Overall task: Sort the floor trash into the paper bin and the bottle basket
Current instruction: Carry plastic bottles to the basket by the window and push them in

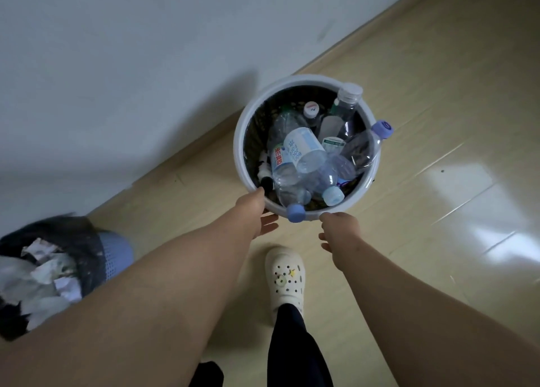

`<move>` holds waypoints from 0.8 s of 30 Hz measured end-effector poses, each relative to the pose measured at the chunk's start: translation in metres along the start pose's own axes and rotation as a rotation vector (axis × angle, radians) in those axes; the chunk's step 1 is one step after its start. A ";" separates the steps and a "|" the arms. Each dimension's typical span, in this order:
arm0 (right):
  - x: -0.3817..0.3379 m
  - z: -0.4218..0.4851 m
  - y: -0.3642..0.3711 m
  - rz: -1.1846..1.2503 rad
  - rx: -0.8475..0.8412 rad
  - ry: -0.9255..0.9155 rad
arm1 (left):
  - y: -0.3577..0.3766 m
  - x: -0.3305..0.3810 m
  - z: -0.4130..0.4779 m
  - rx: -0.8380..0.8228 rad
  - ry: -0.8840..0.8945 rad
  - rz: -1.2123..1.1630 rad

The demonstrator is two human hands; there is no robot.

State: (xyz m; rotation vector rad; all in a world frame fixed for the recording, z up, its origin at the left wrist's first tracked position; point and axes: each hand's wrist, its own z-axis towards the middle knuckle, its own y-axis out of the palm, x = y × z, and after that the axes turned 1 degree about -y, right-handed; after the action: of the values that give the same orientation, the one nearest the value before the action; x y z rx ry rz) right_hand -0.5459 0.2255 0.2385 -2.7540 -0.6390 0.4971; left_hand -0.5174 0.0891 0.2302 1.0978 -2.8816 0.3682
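Forearms (pixel 175 284) reach the full bottle basket (pixel 292 80): left hand (pixel 258 211) on its rim, grip unclear; right hand (pixel 342 234) loosely curled, empty. Paper bin (pixel 114 255) is stuffed; sorting looks done.

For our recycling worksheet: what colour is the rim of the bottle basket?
White. The bottle basket and its rim show best in the head view.

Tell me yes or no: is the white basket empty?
No, the white basket holds several clear plastic bottles, some with blue caps.
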 end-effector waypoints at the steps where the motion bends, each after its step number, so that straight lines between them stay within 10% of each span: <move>1: 0.000 -0.002 0.004 -0.003 0.003 0.006 | -0.003 0.000 0.002 -0.002 0.015 -0.002; 24: 0.100 -0.140 0.284 -0.343 -0.235 0.008 | -0.345 -0.113 0.056 0.025 -0.037 -0.389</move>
State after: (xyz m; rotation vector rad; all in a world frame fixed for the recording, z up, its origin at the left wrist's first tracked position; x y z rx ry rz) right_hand -0.3015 0.0012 0.2437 -2.7663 -1.2081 0.3515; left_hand -0.2024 -0.0997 0.2337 1.6407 -2.6088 0.3659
